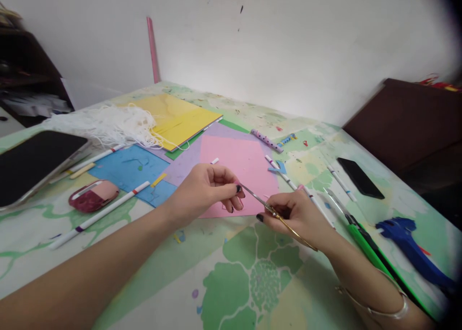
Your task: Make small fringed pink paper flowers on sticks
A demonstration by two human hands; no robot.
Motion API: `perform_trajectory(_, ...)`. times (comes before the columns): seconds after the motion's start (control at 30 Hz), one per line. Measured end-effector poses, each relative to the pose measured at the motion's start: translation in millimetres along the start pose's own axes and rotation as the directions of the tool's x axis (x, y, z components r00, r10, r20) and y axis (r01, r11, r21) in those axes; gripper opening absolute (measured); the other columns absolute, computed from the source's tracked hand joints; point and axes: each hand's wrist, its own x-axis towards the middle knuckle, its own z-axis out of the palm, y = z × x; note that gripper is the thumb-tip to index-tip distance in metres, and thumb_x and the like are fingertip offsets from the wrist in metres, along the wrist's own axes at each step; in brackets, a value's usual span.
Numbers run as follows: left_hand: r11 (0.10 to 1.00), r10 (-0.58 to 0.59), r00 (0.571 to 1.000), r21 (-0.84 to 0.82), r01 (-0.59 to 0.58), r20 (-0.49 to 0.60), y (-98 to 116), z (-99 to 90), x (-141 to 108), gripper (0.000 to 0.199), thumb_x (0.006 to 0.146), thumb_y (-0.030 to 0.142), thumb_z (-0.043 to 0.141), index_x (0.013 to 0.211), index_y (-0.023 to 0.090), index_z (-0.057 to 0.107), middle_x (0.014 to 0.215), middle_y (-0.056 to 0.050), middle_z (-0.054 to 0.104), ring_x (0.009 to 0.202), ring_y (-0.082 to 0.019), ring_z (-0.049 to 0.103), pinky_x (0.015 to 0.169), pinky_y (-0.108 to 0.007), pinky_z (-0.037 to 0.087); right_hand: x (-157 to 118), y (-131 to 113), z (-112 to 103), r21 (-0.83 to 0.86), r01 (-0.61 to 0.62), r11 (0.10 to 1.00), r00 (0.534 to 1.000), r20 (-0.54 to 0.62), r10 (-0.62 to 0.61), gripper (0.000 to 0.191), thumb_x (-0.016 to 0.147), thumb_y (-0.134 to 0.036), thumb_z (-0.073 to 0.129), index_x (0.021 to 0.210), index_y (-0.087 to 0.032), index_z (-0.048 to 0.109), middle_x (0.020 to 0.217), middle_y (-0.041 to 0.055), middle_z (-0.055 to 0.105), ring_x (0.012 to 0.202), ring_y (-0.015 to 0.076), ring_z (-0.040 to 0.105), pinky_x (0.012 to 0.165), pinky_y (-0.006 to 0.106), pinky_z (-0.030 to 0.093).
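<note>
My right hand (298, 214) grips a pair of small scissors (258, 197) with gold-coloured handles, their blades pointing up and left. The blade tips reach the fingertips of my left hand (212, 188), which is closed in a pinch. A trace of pink shows at those fingertips, but what they hold is too small to make out. Beneath both hands lies a sheet of pink paper (234, 152), on top of lilac paper (184, 161). Blue paper (126, 169) with a small yellow strip (159, 180) on it is left of my left hand.
White string (104, 123) heaps beside yellow sheets (187, 120). Left are a tablet-like device (32, 164), a maroon case (94, 195) and a white marker (101, 214). Right are a phone (361, 177), a green cutter (371, 253), a blue tool (411, 248) and more markers (283, 173).
</note>
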Motion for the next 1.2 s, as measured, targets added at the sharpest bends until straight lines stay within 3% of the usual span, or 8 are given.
perform_trajectory(0.63,0.997,-0.081,0.993,-0.002,0.081,0.082,0.4,-2.2,4.5,0.009,0.071,0.008,0.059,0.063,0.012,0.059,0.059,-0.004,0.065,0.051,-0.013,0.064,0.047,-0.02,0.049,-0.4,-0.2,-7.0,-0.224,0.063,0.973,0.998,0.021,-0.06,0.03,0.071,-0.022,0.057,0.05,-0.017,0.036,0.048,-0.007,0.025,0.048,0.0062,0.022,0.044,0.022,0.017)
perform_trajectory(0.83,0.992,-0.124,0.982,0.037,0.12,0.146,1.1,-5.0,4.4,0.009,0.074,0.007,0.054,0.067,0.011,0.055,0.061,-0.002,0.064,0.054,-0.013,0.065,0.05,-0.02,0.051,0.6,-0.6,-8.2,-0.247,0.06,0.967,0.998,0.036,-0.053,0.031,0.072,-0.025,0.057,0.05,-0.016,0.036,0.048,-0.0069,0.025,0.048,0.0061,0.022,0.044,0.022,0.017)
perform_trajectory(1.2,0.993,-0.115,0.982,0.043,0.11,0.149,1.0,-7.0,5.3,0.007,0.075,0.008,0.055,0.069,0.012,0.054,0.06,-0.002,0.064,0.056,-0.013,0.065,0.052,-0.021,0.052,1.6,2.4,-8.9,-0.252,0.051,0.966,0.999,0.03,-0.045,0.033,0.072,-0.026,0.058,0.05,-0.017,0.035,0.048,-0.0071,0.025,0.047,0.006,0.022,0.044,0.022,0.017)
